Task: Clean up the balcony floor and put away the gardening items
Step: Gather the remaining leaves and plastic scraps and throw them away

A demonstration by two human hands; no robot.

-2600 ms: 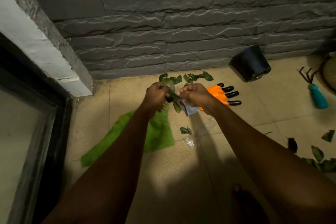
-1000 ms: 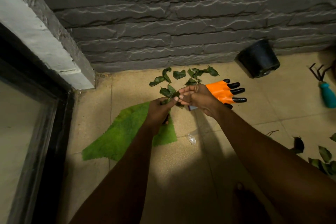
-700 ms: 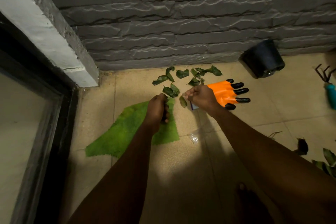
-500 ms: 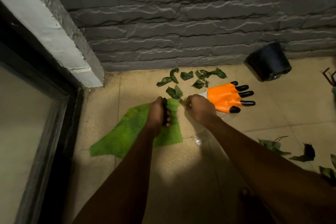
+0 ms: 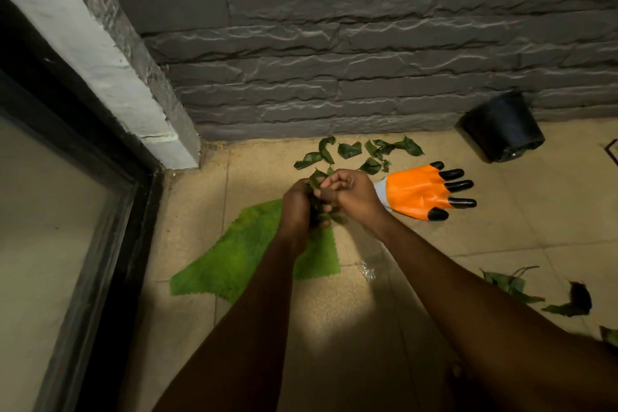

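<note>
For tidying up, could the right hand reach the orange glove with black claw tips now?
Probably yes: the orange black-clawed glove lies beside the right hand, nothing between, though it holds green leaves.

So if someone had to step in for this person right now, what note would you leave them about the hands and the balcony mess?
Left hand grips a bunch of leaves. Right hand, fingers curled, pinches at the same bunch, above the green mat.
Done: some leaves are gathered into the hands.
Left: loose leaves by the wall and more leaves at the right need picking up. The orange glove lying flat, the black pot tipped on its side against the wall, and the mat need putting away.
</note>
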